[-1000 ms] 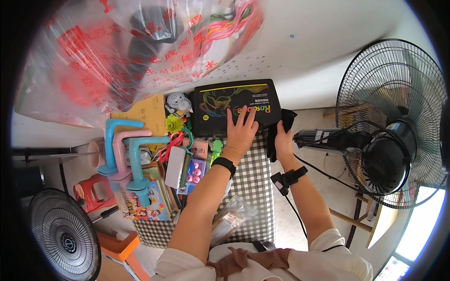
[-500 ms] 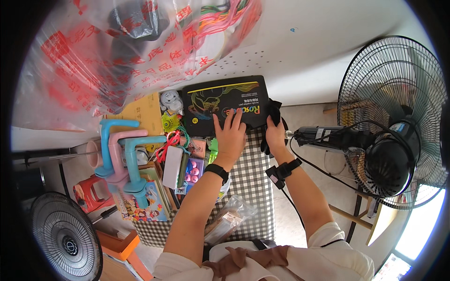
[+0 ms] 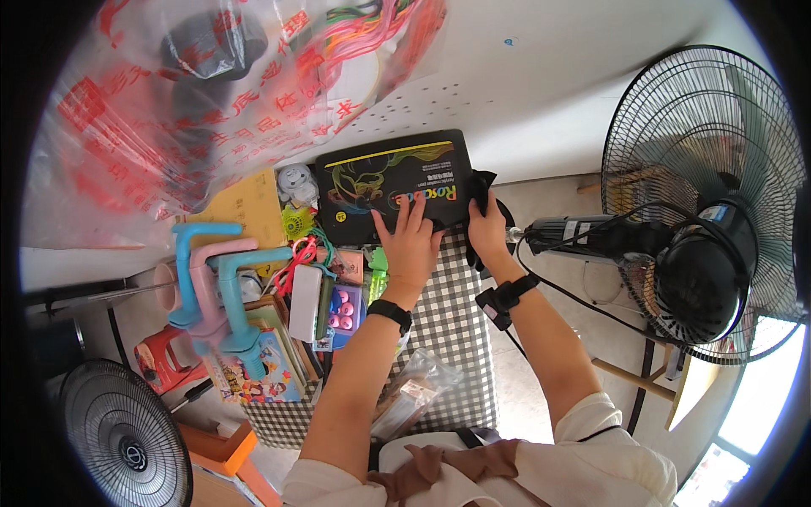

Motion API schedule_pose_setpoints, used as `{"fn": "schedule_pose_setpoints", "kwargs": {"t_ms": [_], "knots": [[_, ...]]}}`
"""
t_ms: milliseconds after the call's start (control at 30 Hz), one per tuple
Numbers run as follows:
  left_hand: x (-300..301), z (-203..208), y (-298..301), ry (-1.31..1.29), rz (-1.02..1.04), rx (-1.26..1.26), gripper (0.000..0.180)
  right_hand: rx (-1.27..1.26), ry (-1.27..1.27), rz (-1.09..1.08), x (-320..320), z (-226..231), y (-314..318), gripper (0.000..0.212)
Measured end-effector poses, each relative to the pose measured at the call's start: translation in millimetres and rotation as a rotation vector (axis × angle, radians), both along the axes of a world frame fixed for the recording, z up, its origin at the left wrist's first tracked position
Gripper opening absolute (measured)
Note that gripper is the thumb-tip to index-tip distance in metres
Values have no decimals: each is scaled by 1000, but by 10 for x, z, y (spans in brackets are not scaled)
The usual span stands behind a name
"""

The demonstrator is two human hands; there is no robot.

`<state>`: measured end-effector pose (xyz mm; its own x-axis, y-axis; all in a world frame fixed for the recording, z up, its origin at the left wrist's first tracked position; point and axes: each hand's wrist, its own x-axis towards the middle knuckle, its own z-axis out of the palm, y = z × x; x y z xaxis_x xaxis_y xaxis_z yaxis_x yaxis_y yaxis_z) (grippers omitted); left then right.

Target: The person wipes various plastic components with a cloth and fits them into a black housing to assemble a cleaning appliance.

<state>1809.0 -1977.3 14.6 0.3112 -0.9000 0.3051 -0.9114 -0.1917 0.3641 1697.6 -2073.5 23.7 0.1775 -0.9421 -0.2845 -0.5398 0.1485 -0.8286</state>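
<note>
A flat black marker case (image 3: 346, 182) with a yellow stripe and colourful print lies at the far side of the checkered table. My left hand (image 3: 408, 258) rests on its near edge, fingers spread over the lid. At the case's right end, my right hand (image 3: 488, 232) is closed on a soft black thing that looks like cloth (image 3: 480, 186); part of it is hidden by the fingers. Left of the case are a clear round container (image 3: 297, 182), a yellow-green spiky toy (image 3: 296, 222) and a red cord (image 3: 297, 269).
Blue and pink pipe-like holders (image 3: 241, 304), books (image 3: 262, 363) and a purple box with pink balls (image 3: 346, 314) crowd the left side. A clear packet (image 3: 416, 393) lies near me on the checkered cloth (image 3: 460, 338). Fans stand right (image 3: 710, 279) and lower left (image 3: 127, 448); a plastic bag (image 3: 169, 110) hangs above.
The whole view has shifted slightly. My left hand stays spread on the case, and my right hand stays at its right end with the black cloth-like thing.
</note>
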Motion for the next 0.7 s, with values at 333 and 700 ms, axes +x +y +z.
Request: {"fn": "schedule_pose_setpoints", "kwargs": {"t_ms": [333, 700], "knots": [[23, 360, 39, 131, -22, 194, 22, -93, -104, -15, -316, 173, 444, 48], [-54, 883, 1927, 459, 88, 58, 10, -307, -30, 468, -1559, 489, 1673, 61]]}}
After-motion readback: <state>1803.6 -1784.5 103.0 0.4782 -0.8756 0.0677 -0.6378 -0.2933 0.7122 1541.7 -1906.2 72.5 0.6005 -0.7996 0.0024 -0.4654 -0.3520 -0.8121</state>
